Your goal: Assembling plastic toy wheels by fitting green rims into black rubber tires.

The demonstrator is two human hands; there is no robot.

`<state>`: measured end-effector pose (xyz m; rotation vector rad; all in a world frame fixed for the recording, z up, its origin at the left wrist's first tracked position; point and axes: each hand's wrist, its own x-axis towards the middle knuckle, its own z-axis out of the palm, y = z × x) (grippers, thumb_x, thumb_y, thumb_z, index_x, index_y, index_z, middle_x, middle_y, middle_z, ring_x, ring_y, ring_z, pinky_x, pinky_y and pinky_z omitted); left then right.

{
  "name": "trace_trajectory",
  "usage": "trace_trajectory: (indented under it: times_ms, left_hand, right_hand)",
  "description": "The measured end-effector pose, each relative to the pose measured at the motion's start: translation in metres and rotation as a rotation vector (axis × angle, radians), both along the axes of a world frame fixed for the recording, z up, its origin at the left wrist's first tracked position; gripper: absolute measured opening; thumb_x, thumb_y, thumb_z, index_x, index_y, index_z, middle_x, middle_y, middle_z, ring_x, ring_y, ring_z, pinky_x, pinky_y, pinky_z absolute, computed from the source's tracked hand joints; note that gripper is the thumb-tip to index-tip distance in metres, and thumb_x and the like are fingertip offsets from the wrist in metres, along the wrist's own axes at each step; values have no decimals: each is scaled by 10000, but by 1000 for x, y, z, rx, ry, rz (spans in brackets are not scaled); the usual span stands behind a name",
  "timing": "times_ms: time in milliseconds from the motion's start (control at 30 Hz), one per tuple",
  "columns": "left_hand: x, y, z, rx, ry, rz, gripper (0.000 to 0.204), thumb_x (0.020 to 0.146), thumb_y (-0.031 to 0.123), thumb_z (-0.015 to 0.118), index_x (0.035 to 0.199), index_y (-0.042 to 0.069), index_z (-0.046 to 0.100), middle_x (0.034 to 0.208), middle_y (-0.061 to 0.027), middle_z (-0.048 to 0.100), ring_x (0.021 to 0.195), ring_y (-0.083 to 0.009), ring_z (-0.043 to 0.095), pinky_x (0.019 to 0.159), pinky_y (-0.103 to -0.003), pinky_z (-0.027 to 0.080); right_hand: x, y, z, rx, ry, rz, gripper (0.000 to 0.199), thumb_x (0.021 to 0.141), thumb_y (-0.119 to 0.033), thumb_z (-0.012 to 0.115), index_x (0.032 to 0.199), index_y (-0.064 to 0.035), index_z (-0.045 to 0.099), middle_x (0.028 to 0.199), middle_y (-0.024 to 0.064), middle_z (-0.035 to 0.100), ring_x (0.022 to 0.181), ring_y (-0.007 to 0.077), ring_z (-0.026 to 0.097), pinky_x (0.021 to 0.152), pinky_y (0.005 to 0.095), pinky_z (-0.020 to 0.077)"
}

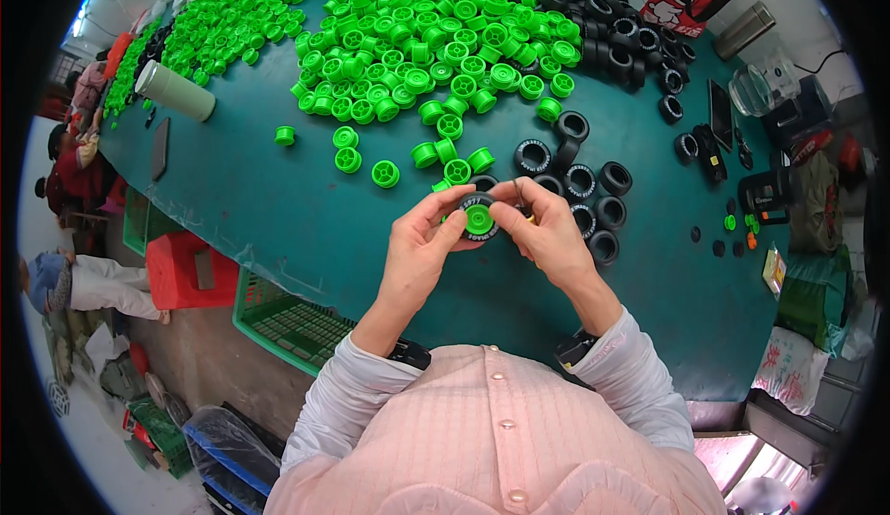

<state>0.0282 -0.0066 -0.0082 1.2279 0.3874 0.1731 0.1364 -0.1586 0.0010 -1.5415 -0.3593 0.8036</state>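
Over the near part of the table, both hands close round one toy wheel: a bright green rim (478,219) with a black rubber tyre (475,201) about it. My left hand (417,248) pinches its left side, thumb on the tyre's face. From the other side my right hand (558,244) presses the tyre's upper right edge with thumb and fingertips. A bit of something yellow shows among the right fingers, too hidden to name. Just beyond the hands lie loose green rims (457,171) and black tyres (533,156).
A big heap of green rims (417,51) covers the far table (352,223), with black tyres (612,33) piled beside it. A pale tumbler (175,90) stands far left, a steel flask (744,30) far right. Red stool (190,271) and green crate (287,320) sit below the left edge.
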Motion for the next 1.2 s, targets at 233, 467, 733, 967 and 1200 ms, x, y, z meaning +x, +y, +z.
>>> trace_trajectory:
  times_ms: [233,467,733,967,1200]
  left_hand:
    - [-6,4,-11,18,69,-128,339,1006,190,610,1224,-63,550,1088,-146,681,871,-264,734,785,-357,617]
    - [-7,14,-2,-196,8,-201,492,977,200,658,1366,-28,463,1209,-137,644,1023,-247,697,830,-351,597]
    - [-9,0,-5,295,-135,-64,662,806,0,788,1392,9,481,1297,-89,588,1194,-177,586,1020,-325,479]
    - [-9,1,-14,-24,-74,-56,500,889,71,740,1339,3,534,1230,-52,609,1060,-119,613,856,-272,540]
    - [-22,7,-18,48,80,-135,239,992,124,619,1197,2,603,1063,-33,664,960,-102,640,762,-247,553]
  right_hand:
    - [-9,-4,-2,16,-9,16,245,938,-206,703,1067,-4,655,826,-11,625,600,9,482,477,197,367]
    - [-19,-4,13,25,-704,-25,326,823,-14,721,1144,-10,666,969,84,659,845,162,646,609,279,502]
    - [-14,-14,-1,73,280,-10,331,973,-205,664,1250,-24,643,887,5,672,475,6,433,409,183,321]
    - [-19,-8,5,-9,127,-86,246,912,-170,728,1083,-1,676,848,-3,654,573,11,500,476,192,382]
    - [-34,-10,-18,4,-153,47,229,874,-119,745,1049,3,663,765,20,627,679,53,522,594,235,427]
